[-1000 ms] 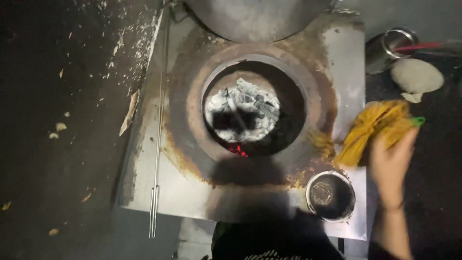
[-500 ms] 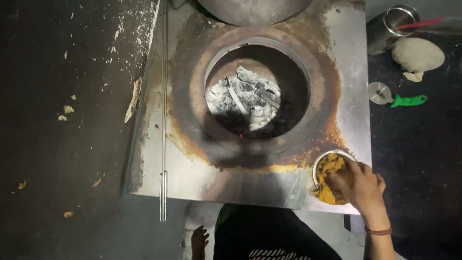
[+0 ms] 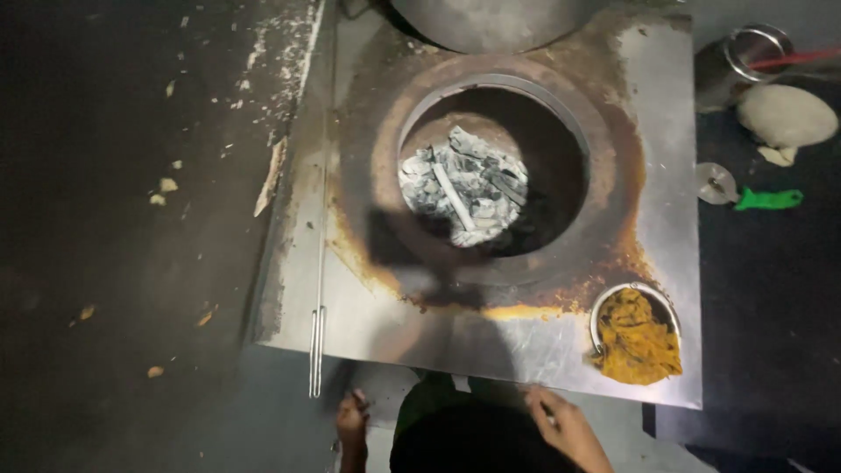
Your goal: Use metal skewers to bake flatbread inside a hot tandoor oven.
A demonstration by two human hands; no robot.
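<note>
1. The yellow cloth (image 3: pixel 636 340) lies bunched in a small metal bowl (image 3: pixel 604 302) at the near right corner of the steel oven top (image 3: pixel 526 346), spilling over the bowl's near rim; no hand is touching it.
2. Far left, the dark floor (image 3: pixel 114 219) is scattered with pale crumbs and scraps.
3. A thin metal rod (image 3: pixel 317 289) runs along the left edge of the steel top, its looped end hanging just past the near edge.
4. The left hand (image 3: pixel 351 423) sits low by the near edge, just right of the rod's end. Its fingers look curled, but it is too dark and small to tell whether it grips anything.
5. In the middle, the round oven mouth (image 3: pixel 495 175) opens in a rust-stained ring, with grey ash and charred pieces at the bottom.
6. A large metal lid or pan (image 3: pixel 491 22) sits at the far edge, just behind the opening.
7. The right hand (image 3: pixel 561 425) rests at the near edge of the steel top, fingers spread loosely and empty, near the bowl but apart from it.
8. Off to the right, on a dark counter (image 3: pixel 771 289), stand a metal cup (image 3: pixel 745 57) with a red stick in it, a ball of dough (image 3: pixel 786 116), a small round metal lid (image 3: pixel 715 182) and a green-handled tool (image 3: pixel 769 200).
</note>
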